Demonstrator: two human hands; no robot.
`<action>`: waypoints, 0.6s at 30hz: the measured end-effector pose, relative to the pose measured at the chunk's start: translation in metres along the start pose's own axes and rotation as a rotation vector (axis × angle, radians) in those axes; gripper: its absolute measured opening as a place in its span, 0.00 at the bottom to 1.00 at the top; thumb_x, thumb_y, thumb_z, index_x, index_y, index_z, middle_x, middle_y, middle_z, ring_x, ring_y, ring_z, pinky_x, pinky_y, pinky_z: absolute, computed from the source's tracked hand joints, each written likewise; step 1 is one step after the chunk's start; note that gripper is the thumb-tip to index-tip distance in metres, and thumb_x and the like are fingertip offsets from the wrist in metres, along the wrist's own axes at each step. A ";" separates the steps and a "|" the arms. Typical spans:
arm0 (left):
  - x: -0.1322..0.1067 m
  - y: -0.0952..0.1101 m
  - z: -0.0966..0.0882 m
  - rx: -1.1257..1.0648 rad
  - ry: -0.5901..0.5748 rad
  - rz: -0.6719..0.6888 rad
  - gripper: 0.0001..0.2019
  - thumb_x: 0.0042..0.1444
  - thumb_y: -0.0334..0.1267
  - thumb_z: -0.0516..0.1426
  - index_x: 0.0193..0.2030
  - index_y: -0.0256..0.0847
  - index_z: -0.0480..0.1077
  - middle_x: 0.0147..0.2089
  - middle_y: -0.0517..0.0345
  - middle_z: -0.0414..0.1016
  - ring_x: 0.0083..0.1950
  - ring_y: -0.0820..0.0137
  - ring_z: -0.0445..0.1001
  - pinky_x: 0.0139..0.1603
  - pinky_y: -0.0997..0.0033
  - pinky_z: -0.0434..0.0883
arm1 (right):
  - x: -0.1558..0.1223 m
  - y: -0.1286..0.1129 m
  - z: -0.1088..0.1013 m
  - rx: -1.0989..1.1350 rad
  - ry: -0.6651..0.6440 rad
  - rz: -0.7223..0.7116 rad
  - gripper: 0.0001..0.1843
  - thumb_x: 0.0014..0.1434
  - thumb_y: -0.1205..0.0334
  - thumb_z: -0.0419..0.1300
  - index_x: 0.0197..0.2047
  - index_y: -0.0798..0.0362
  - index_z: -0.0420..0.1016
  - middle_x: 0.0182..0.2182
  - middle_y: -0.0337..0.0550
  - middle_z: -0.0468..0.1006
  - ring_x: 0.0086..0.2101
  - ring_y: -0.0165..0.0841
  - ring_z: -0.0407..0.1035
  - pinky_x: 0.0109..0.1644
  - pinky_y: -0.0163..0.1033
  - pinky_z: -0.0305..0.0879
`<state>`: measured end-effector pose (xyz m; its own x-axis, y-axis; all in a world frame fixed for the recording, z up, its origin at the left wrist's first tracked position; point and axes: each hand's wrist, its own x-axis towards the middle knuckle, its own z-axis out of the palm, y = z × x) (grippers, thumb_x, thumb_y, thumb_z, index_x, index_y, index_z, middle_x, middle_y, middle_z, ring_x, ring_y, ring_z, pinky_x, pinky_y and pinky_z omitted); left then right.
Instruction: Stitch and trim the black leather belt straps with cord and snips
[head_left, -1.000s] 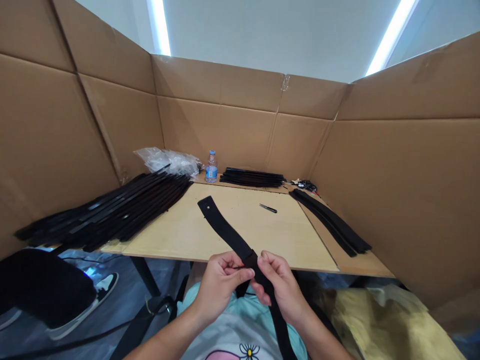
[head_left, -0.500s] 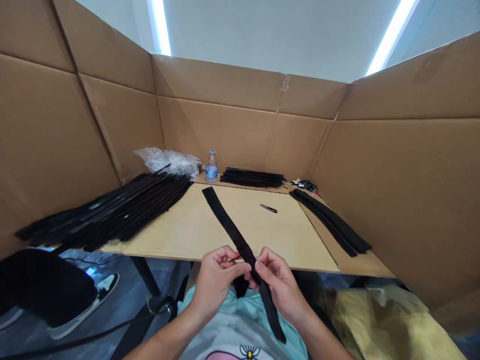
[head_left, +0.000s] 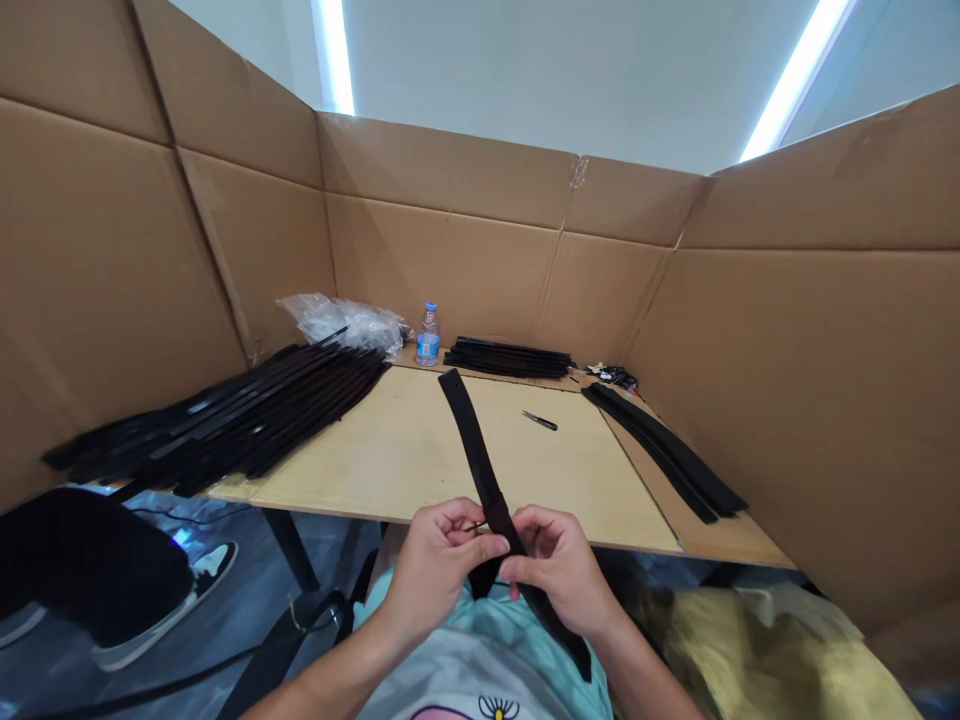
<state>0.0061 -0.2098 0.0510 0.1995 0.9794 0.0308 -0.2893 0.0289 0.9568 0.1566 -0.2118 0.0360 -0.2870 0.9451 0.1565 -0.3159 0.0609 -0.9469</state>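
A long black strap (head_left: 474,440) runs up and away from my lap, with a thicker band or overlap near its middle. Closed around its middle from the left is my left hand (head_left: 450,550), thumb lying on the strap. A thin dark piece pokes out by the left fingers; its kind is too small to tell. My right hand (head_left: 555,560) pinches the same strap from the right side. The strap's lower end hangs past my right hand over my shirt. Beyond the hands, thread snips (head_left: 540,420) lie on the table (head_left: 360,450).
Many black strips (head_left: 247,420) are piled at the left, more (head_left: 510,357) at the back, and several wider straps (head_left: 660,445) at the right. A water bottle (head_left: 428,335) stands by a clear plastic bag (head_left: 345,325). Cardboard walls (head_left: 450,250) enclose the table. Someone's leg and shoe (head_left: 172,600) show at lower left.
The strap's far end has swung right and it stands a little steeper. My right thumb has shifted slightly down along it; both hands still hold it.
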 end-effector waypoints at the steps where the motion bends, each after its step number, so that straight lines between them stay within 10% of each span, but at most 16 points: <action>1: 0.000 0.000 0.000 -0.002 -0.001 0.000 0.16 0.34 0.41 0.70 0.24 0.34 0.70 0.19 0.63 0.68 0.20 0.78 0.63 0.20 0.79 0.59 | 0.000 -0.001 0.000 -0.008 0.011 0.004 0.18 0.34 0.66 0.77 0.27 0.56 0.74 0.24 0.37 0.74 0.22 0.26 0.65 0.19 0.29 0.69; 18: -0.003 0.003 0.000 -0.152 -0.194 0.027 0.14 0.49 0.40 0.64 0.26 0.39 0.62 0.18 0.58 0.74 0.20 0.65 0.75 0.24 0.68 0.70 | -0.008 -0.009 -0.001 0.041 -0.167 -0.013 0.18 0.60 0.51 0.61 0.32 0.52 0.56 0.27 0.41 0.77 0.24 0.27 0.71 0.28 0.32 0.67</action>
<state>0.0044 -0.2129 0.0537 0.3616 0.9239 0.1250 -0.4316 0.0471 0.9008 0.1625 -0.2201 0.0431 -0.4282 0.8774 0.2165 -0.3563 0.0562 -0.9327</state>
